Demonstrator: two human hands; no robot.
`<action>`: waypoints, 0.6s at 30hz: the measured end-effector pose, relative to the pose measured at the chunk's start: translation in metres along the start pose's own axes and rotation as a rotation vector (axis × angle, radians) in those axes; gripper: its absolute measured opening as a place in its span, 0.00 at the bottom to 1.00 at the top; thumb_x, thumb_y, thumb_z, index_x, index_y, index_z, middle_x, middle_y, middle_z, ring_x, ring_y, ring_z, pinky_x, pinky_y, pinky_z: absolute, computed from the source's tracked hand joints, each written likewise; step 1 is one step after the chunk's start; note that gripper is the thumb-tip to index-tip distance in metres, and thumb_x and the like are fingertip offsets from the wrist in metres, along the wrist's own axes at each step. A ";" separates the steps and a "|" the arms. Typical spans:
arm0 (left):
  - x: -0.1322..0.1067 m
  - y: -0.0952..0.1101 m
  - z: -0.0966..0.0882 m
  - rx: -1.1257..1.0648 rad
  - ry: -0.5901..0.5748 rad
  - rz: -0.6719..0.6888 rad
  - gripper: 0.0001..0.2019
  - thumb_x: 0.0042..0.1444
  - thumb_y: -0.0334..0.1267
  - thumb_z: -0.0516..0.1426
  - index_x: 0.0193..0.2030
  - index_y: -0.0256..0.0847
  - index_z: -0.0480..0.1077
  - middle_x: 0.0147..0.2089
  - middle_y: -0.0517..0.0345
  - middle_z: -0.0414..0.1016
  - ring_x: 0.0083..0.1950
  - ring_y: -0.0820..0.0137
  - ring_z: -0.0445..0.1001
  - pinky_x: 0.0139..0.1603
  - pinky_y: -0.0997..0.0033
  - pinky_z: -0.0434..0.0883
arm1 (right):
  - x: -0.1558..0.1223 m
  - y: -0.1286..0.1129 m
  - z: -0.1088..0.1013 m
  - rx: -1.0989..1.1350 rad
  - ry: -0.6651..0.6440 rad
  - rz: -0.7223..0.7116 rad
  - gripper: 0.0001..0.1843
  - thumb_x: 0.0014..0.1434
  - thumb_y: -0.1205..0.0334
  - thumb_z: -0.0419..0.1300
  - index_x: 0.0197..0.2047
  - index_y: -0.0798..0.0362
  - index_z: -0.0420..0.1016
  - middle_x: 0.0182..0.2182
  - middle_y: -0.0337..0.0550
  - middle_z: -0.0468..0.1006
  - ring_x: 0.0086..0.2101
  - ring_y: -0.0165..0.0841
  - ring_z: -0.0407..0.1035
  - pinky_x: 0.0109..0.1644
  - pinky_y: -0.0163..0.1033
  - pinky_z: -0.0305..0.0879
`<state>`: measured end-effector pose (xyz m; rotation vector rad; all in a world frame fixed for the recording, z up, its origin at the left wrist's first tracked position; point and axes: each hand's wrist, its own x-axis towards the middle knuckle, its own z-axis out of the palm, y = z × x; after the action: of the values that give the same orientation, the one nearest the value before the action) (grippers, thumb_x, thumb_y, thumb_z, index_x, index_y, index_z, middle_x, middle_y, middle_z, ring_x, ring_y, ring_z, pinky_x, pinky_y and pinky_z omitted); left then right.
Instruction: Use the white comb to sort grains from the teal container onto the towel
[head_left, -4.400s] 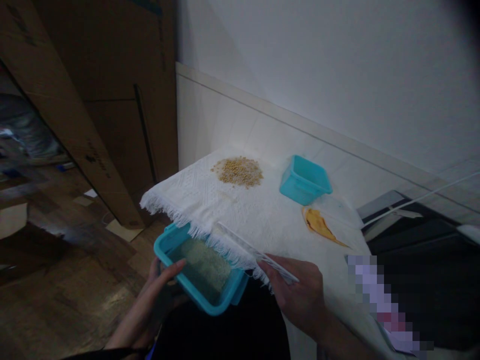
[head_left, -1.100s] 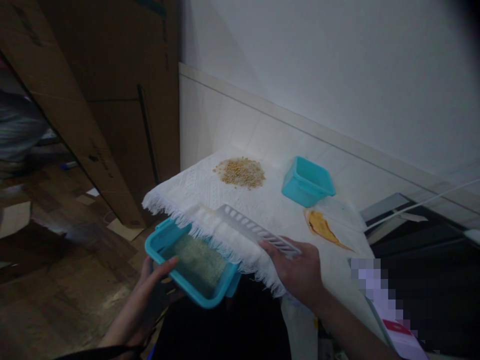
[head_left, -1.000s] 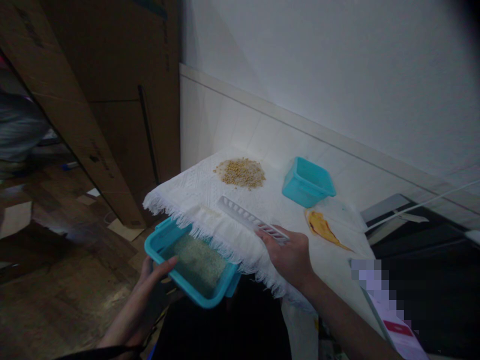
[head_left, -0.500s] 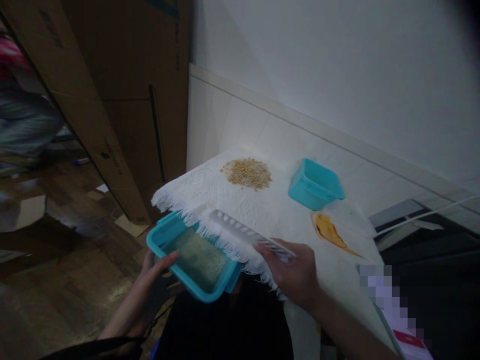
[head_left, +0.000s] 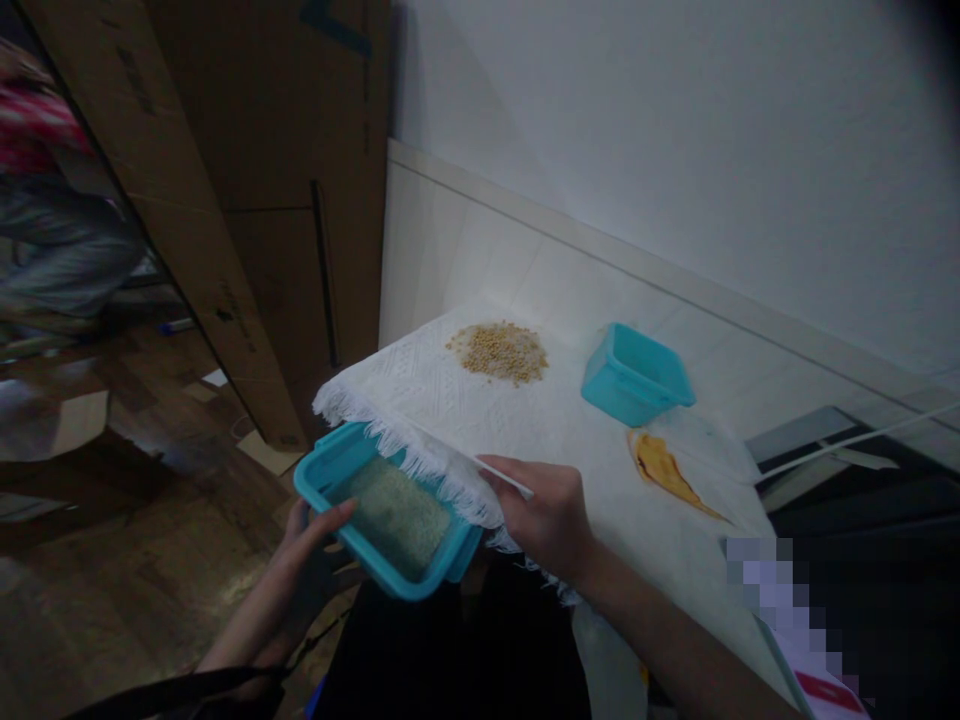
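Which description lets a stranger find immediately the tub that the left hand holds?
Start at the white cloth beside the wall. Partly beneath its fringe is the blue tub that the left hand holds. Unlike the other tub, standing on the cloth, this one is held and shows pale grains inside.

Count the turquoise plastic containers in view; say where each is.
2. One turquoise rectangular plastic container is held in the left hand, partly hidden by the white fringed cloth; another turquoise plastic container stands on that cloth, near the white wall. Others may be hidden.

head camera | on wearer's head | faces forward, steeply down | near: left hand (head_left: 309, 552), right hand (head_left: 546, 513) | beyond: table (head_left: 574, 440), wall (head_left: 675, 140)
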<state>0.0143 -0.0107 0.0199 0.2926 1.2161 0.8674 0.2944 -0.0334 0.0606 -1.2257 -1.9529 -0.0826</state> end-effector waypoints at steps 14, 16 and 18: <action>0.007 -0.005 -0.003 0.057 -0.011 0.040 0.35 0.57 0.38 0.75 0.66 0.54 0.65 0.51 0.52 0.83 0.45 0.53 0.89 0.49 0.45 0.86 | -0.004 -0.010 0.002 -0.012 0.008 -0.052 0.17 0.68 0.73 0.62 0.52 0.51 0.90 0.40 0.47 0.94 0.34 0.39 0.90 0.39 0.38 0.87; 0.009 -0.005 -0.005 0.008 -0.024 0.021 0.40 0.49 0.37 0.79 0.66 0.54 0.67 0.50 0.51 0.84 0.45 0.50 0.89 0.48 0.45 0.86 | -0.013 -0.025 0.000 0.083 -0.028 -0.087 0.21 0.66 0.75 0.61 0.57 0.51 0.88 0.41 0.45 0.94 0.35 0.37 0.90 0.41 0.37 0.87; 0.012 -0.006 -0.007 -0.039 -0.036 0.011 0.43 0.44 0.36 0.81 0.65 0.54 0.68 0.47 0.51 0.85 0.45 0.47 0.89 0.46 0.45 0.86 | -0.020 -0.039 -0.003 0.187 -0.055 -0.113 0.23 0.66 0.75 0.60 0.59 0.50 0.86 0.39 0.43 0.94 0.34 0.35 0.89 0.41 0.36 0.87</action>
<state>0.0111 -0.0081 0.0056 0.2823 1.1635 0.8908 0.2704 -0.0698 0.0628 -1.0057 -2.0273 0.0755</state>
